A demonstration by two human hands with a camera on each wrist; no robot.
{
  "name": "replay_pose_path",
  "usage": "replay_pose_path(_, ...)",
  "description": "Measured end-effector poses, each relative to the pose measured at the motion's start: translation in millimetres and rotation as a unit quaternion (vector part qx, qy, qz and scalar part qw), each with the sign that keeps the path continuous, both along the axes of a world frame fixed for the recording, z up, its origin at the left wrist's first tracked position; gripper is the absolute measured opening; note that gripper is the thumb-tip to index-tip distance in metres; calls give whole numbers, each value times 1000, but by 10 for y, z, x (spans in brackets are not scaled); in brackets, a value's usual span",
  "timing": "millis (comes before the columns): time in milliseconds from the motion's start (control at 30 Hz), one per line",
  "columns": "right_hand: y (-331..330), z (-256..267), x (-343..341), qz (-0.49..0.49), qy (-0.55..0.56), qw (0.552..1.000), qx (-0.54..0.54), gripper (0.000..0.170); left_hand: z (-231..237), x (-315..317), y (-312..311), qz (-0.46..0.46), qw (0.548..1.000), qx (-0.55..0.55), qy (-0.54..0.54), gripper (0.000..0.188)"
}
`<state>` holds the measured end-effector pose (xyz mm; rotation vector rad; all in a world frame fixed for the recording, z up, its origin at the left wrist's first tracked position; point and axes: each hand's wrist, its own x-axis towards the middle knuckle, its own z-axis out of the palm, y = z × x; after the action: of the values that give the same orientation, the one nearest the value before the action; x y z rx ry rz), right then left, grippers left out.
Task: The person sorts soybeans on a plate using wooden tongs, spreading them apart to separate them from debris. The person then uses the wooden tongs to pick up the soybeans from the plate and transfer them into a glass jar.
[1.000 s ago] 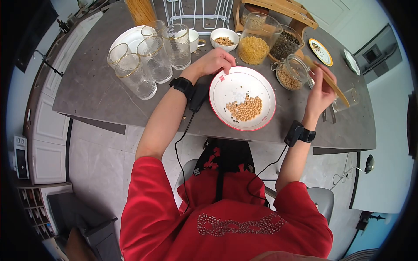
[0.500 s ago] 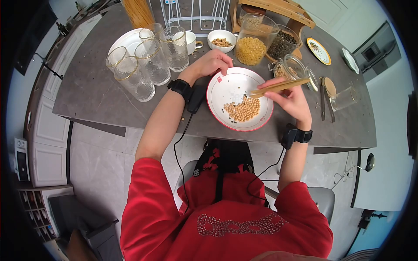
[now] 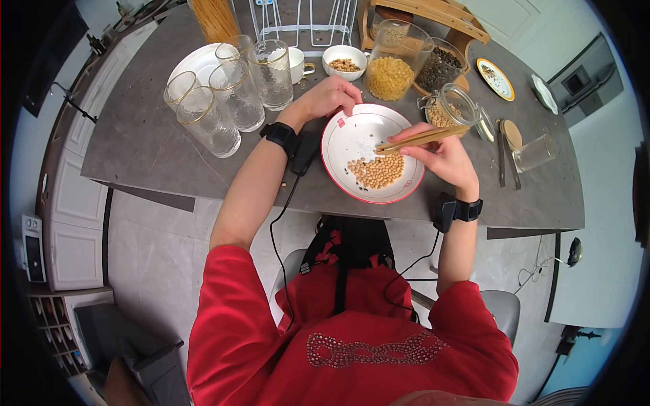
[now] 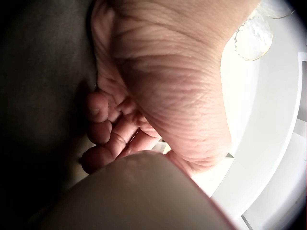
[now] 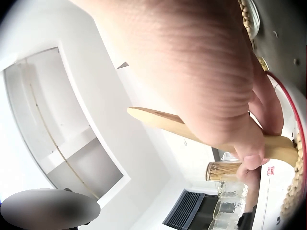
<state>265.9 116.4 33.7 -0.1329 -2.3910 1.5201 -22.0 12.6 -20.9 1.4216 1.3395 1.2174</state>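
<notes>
The person's right hand point(image 3: 450, 159) is pinching tongs point(image 3: 423, 139) between thumb and fingers, the tips sitting just over or on the beans point(image 3: 379, 177); I can't tell which. The left hand point(image 3: 332, 98), fingers curled, is gripping the plate point(image 3: 352, 139) by its far-left rim. The work is looking unfinished to me: plenty of beans are lying on the plate, with dark bits point(image 3: 359, 186) among them, while others are already sitting in the open jar point(image 3: 462, 100) just beyond. Its lid point(image 3: 485, 126) is hanging beside it, perhaps crowding that side. A tall jar point(image 3: 405, 42) and a bowl point(image 3: 347, 76) are standing behind, tumblers point(image 3: 237, 101) are clustering leftward, and a glass point(image 3: 536, 153) is lying well off to the right.
</notes>
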Motion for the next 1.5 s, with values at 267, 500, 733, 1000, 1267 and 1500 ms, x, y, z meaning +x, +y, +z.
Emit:
replay_pose_path(267, 38, 33, 3, 2, -47, 998, 43, 21, -14, -7, 3, 3, 1000, -13, -9, 20)
replay_pose_path(500, 152, 55, 36, -212, 233, 949, 21, 17, -20, 1, 6, 6, 1000, -8, -13, 21)
replay_pose_path(733, 402, 77, 98, -451, 361, 815, 42, 17, 5, 1, 1, 5, 1000, -16, -20, 22)
replay_pose_path(1000, 97, 43, 85, -107, 89, 990, -1, 19, 1, -7, -5, 11, 1000, -10, -1, 21)
replay_pose_path(1267, 21, 40, 55, -57, 26, 997, 56, 16, 0, 0, -3, 5, 1000, -16, -4, 21)
replay_pose_path(1500, 37, 53, 37, -88, 17, 989, 117, 16, 5, 2, -4, 3, 1000, 0, -1, 21)
